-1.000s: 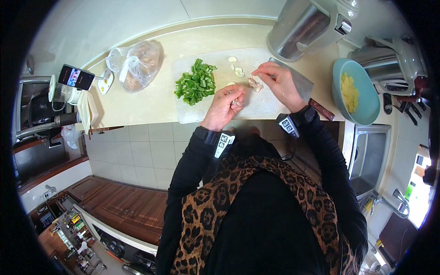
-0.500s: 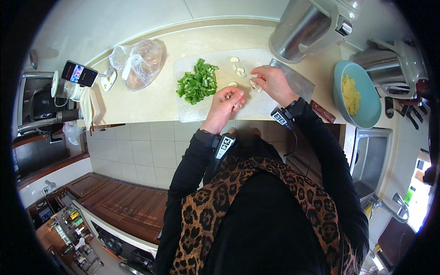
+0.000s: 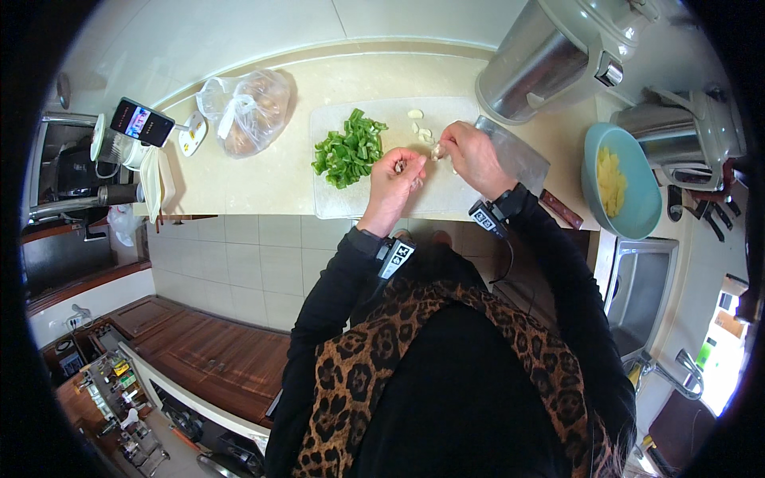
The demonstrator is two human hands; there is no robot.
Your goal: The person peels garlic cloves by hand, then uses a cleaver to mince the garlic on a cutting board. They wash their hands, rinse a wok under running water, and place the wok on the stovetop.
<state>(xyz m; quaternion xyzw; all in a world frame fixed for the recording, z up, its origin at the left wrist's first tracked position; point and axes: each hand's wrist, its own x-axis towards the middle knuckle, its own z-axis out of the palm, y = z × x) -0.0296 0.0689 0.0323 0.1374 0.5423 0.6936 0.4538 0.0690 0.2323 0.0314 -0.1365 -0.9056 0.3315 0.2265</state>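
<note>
My left hand (image 3: 394,185) is curled closed over pale garlic at the near side of a white cutting board (image 3: 335,204); the fingers mostly hide it. Just right of it, my right hand (image 3: 475,159) pinches a small garlic clove (image 3: 436,151) between thumb and fingertips. Beyond the hands, several peeled garlic cloves (image 3: 415,114) lie loose on the board. A heap of chopped green pepper (image 3: 349,148) fills the board's left part. Beside my right hand rests a cleaver (image 3: 522,155), its blade on the board's right side and its brown handle toward me.
A light blue bowl (image 3: 645,199) of yellow pieces, perhaps potato, stands right of the cleaver. Behind it are metal appliances (image 3: 530,64). A tied plastic bag (image 3: 253,111) and a phone on a stand (image 3: 142,123) are at the left. The sink (image 3: 637,295) lies right.
My right hand has drawn slightly nearer my left, its pinched fingers now close to the left fingertips. The whole view has shifted a little; the pepper and cleaver keep their places.
</note>
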